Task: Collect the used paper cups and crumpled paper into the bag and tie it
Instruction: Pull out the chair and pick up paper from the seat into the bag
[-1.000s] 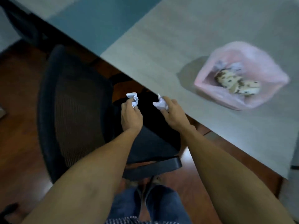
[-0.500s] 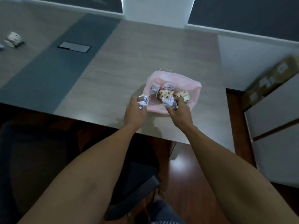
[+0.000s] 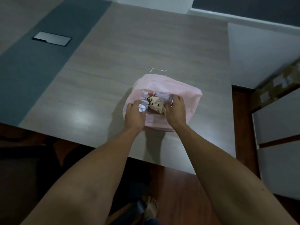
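On the table (image 3: pixel 146 46), both hands partly hide the bag's (image 3: pixel 183 88) contents.

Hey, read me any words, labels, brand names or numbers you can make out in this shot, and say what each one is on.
No text can be read.
Spotted paper cup in the pink bag: a dark-spot pattern only, no lettering legible.
Cardboard box at the right edge: pale label patches, too blurred to read.
Metal plate set in the table: no marking visible.

Thin plastic, creased paper, matt counter

The pink bag (image 3: pixel 186 93) is looking like thin, translucent plastic; the crumpled paper (image 3: pixel 142 106) is showing creases; the wood-grain counter (image 3: pixel 146 46) is reflecting softly.
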